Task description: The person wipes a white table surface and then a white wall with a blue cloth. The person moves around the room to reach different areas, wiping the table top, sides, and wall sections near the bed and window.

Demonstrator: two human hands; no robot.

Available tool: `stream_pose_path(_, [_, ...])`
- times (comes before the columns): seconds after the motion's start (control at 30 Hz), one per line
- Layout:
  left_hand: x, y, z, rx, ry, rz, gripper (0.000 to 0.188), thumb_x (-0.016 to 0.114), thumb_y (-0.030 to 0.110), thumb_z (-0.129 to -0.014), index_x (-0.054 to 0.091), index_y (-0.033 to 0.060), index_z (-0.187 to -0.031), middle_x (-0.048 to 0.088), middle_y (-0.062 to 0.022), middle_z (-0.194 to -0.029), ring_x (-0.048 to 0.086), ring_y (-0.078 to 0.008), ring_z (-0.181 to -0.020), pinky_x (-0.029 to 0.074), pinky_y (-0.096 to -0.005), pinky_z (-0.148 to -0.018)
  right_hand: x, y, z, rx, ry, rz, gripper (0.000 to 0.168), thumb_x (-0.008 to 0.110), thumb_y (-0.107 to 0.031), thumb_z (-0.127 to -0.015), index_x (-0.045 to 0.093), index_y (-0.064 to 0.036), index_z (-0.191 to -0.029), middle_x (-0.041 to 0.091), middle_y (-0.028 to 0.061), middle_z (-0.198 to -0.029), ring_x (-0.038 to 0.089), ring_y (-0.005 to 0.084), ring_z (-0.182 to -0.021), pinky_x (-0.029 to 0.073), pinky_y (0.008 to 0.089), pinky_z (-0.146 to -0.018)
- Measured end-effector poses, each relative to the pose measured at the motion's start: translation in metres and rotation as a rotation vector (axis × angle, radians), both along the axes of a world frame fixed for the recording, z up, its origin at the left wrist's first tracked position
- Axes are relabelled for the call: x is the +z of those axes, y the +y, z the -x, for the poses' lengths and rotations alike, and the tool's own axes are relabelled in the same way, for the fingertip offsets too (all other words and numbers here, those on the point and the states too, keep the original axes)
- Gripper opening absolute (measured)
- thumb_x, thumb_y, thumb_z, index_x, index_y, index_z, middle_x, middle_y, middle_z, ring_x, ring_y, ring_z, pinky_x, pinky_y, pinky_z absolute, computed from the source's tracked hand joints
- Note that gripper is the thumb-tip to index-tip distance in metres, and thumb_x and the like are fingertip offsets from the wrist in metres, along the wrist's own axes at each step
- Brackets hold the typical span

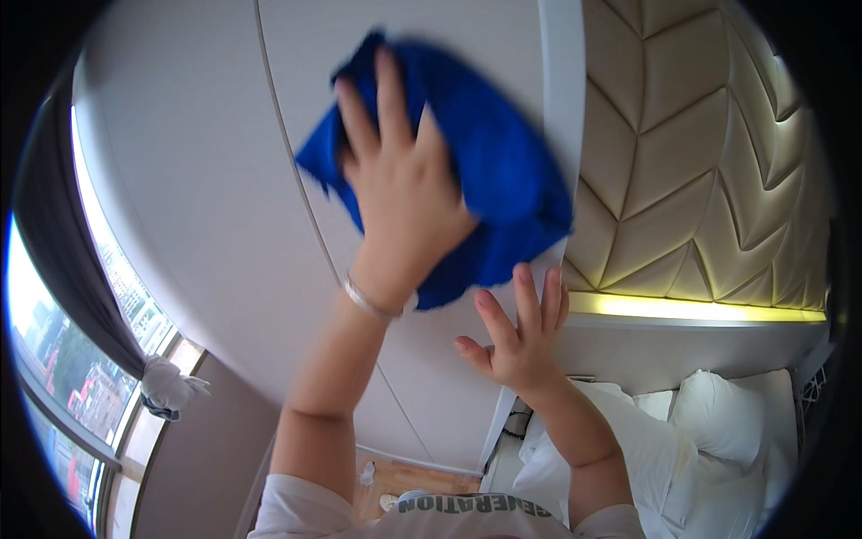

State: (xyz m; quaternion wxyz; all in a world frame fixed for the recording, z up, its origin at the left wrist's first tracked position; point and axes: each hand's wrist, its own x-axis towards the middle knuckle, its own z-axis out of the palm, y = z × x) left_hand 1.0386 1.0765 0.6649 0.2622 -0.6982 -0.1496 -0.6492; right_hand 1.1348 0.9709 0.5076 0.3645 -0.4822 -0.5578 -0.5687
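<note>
My left hand point(404, 168), wearing a silver bracelet point(367, 301) at the wrist, lies spread over a blue cloth point(505, 148). The cloth is bunched under its fingers and held against a pale cabinet door point(323, 54). Motion blurs both the hand and the cloth slightly. Lower and to the right, my right hand point(528, 337) holds nothing, its fingers apart. Its fingertips are near the door's white side edge point(564, 54), just below the cloth; whether they touch the panel I cannot tell.
A tufted beige wall panel point(673, 148) with a lit strip point(673, 306) is at right, above a bed with white pillows point(720, 411). At left, a tied dark curtain point(67, 202) hangs by the window point(60, 364). Small white items lie on the wooden floor point(411, 475).
</note>
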Motion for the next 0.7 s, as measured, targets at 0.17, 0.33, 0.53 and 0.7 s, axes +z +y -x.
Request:
stream_pose_path(0.17, [0.073,-0.049,-0.021,0.062,0.065,0.019,0.066,0.068,0.031,-0.069,0.052,0.0009,-0.126,0.017,-0.0227,-0.156,0.019,-0.0542,-0.137,0.031,-0.0651,-0.099,-0.008,0.004,0.002,0.214,0.033,-0.159,0.053,0.044,-0.048,-0.095,0.043,-0.014,-0.136,0.029,0.0249,-0.149,0.019,0.0406,-0.143,0.013,0.0539,-0.114])
stream_pose_path(0.33, [-0.006,-0.048,-0.029,-0.106,0.170,-0.051,0.060,0.064,0.040,-0.074,0.055,0.0097,-0.125,0.032,-0.0212,-0.149,0.027,-0.0521,-0.134,0.040,-0.0610,-0.090,-0.017,0.003,-0.009,0.303,0.072,-0.317,0.055,0.044,-0.048,-0.095,0.036,-0.013,-0.136,0.027,0.0282,-0.148,0.020,0.0408,-0.141,0.015,0.0544,-0.114])
stream_pose_path(0.53, [-0.071,-0.048,-0.025,-0.205,0.314,-0.026,0.057,0.066,0.038,-0.071,0.057,0.0145,-0.123,0.038,-0.0240,-0.145,0.036,-0.0545,-0.127,0.042,-0.0549,-0.095,-0.031,0.005,-0.004,0.395,0.172,-0.392,0.051,0.034,-0.041,-0.097,0.033,-0.007,-0.135,0.031,0.0316,-0.143,0.031,0.0426,-0.135,0.022,0.0545,-0.111])
stream_pose_path(0.7, [0.014,-0.059,-0.039,-0.246,0.096,-0.085,0.059,0.065,0.022,-0.068,0.055,0.0156,-0.126,0.035,-0.0208,-0.146,0.033,-0.0524,-0.130,0.050,-0.0527,-0.079,-0.052,0.005,0.000,0.337,0.333,-0.356,0.051,0.032,-0.037,-0.098,0.029,-0.003,-0.136,0.030,0.0333,-0.143,0.037,0.0430,-0.130,0.029,0.0521,-0.108])
